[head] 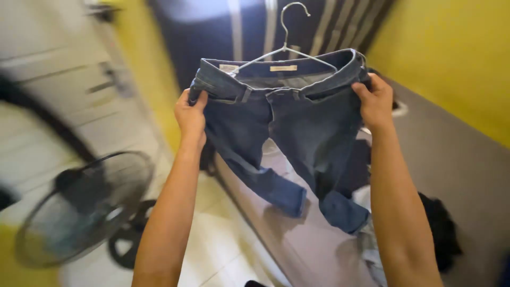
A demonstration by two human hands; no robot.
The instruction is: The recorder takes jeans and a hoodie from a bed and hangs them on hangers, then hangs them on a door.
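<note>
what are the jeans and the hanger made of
Jeans: blue denim by the look, matte woven cloth with faded patches, stitched seams and belt loops. Hanger: probably thin metal wire with a pale, smooth coating; the slim bent hook and arms suggest wire, though moulded plastic can't be ruled out. The left hand and right hand grip the waistband.

labels: two | small white tag (228,67), inside waistband, left | narrow tan rectangular label (283,68), inside waistband, centre back | packages, signs, screens: none
</note>
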